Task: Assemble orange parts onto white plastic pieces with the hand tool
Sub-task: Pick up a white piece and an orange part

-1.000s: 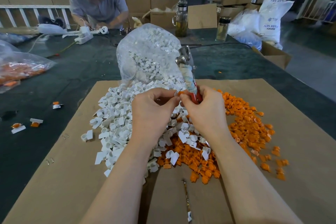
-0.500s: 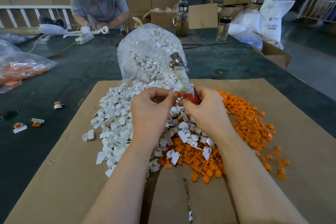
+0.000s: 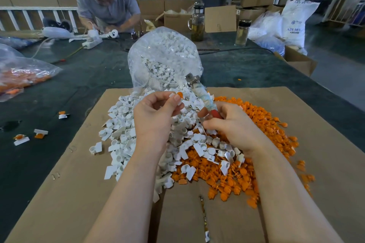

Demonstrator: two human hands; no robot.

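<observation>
Orange part sits on the white piece (image 3: 176,95) pinched in the left hand (image 3: 156,117); right hand (image 3: 230,124) grips the tool (image 3: 201,94). Few finished pieces (image 3: 21,139) lie on the surface; both piles (image 3: 227,171) remain large.

At the centre of the frame, a heap of white plastic pieces (image 3: 126,140) meets a heap of orange parts (image 3: 256,144) on plain brown cardboard (image 3: 59,193), which lies on a dark green table (image 3: 88,73). Above them, a clear bag (image 3: 164,59) shows more white pieces, and the hand tool (image 3: 203,96) has a silver metal head, a whitish wrap with pale blue marks, and a red grip. At the upper left, a person wears a grey shirt (image 3: 116,6), and at the upper right a white sack (image 3: 294,23) carries blue lettering.
</observation>
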